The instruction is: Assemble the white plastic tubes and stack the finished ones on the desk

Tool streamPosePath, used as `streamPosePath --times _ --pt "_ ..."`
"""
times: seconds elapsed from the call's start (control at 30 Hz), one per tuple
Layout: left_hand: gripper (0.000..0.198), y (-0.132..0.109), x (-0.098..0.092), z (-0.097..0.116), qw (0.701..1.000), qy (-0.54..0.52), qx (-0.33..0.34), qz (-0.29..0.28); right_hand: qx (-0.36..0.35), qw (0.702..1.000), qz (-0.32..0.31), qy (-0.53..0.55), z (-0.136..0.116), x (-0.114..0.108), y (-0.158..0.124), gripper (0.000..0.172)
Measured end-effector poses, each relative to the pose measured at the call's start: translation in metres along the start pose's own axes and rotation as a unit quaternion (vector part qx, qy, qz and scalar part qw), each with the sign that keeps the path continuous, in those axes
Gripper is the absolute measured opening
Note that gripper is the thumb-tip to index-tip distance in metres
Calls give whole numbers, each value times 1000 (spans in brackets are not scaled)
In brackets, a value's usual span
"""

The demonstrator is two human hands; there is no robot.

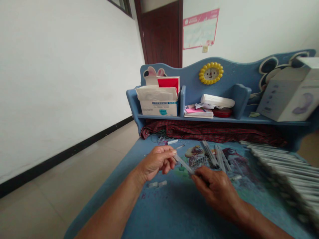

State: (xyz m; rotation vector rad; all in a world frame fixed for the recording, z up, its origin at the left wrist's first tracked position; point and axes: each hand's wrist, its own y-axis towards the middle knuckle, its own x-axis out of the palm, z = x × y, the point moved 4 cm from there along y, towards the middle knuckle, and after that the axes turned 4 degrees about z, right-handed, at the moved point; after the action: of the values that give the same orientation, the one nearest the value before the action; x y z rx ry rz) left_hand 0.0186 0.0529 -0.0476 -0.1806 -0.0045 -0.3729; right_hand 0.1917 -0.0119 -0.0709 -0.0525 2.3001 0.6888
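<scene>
Between my two hands is a translucent pen barrel (pixel 184 163), tilted down to the right. My left hand (pixel 159 161) pinches its upper end between thumb and fingers. At the lower end, my right hand (pixel 215 184) is closed around the barrel, its fingertips partly hidden. Beyond my right hand lie several clear pen barrels (pixel 209 153) and a small group of thin dark refills (pixel 199 160). Two small clear plastic pieces (pixel 157 184) rest on the desk below my left hand. A white piece (pixel 172 141) and a thin refill (pixel 179 146) lie behind it.
The blue desk (pixel 159 215) carries a long row of pens (pixel 286 169) on the right. A checked cloth (pixel 194 131) is bunched under the shelf (pixel 161 117). On the shelf stand a mask box (pixel 159 108), papers (pixel 198 113) and a large white box (pixel 286 94).
</scene>
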Motion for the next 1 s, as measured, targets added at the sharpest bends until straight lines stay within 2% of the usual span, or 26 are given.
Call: streamPosePath --times 0.2,0.43,0.57,0.77,1.0 --pt "28 2 0 -3 998 61 -10 25 -18 999 17 -38 2 3 0 26" --pt "30 2 4 -9 999 8 -47 -13 -6 1000 -20 4 0 1 -2 28" --pt "29 0 8 -9 998 -7 -58 -23 -37 999 -5 -10 -2 -2 -2 27" --pt "25 1 14 -10 998 -13 -62 -10 -97 992 16 -82 -6 -5 -2 25" --pt "23 3 14 -14 996 -32 -78 -14 -25 1000 -2 -16 -2 -4 -1 26"
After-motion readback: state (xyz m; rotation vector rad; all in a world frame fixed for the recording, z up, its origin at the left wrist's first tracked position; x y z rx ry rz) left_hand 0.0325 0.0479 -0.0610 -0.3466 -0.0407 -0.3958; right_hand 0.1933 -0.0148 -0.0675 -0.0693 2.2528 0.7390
